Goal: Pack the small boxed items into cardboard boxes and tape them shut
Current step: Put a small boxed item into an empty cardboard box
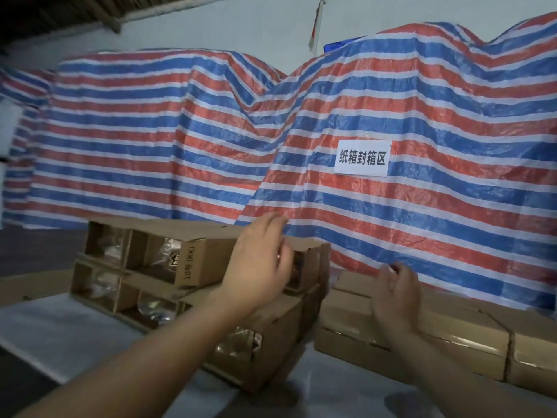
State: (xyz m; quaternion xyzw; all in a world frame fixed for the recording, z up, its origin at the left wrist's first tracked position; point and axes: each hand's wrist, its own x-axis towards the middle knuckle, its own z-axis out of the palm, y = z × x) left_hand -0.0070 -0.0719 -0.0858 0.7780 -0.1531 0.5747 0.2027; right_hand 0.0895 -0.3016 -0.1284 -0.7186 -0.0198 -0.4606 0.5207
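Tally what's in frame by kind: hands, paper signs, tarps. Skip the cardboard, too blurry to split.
hands: 2, left on the stacked open boxes, right on the taped boxes
white paper sign: 1
striped tarp: 1 visible expanse; separate sheets cannot be told
Total: 4

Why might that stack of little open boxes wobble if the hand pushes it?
The stack of small cardboard boxes would probably shift, since its rows sit unevenly. The thin card likely bends easily. The left hand reaching onto the top row may steady it.
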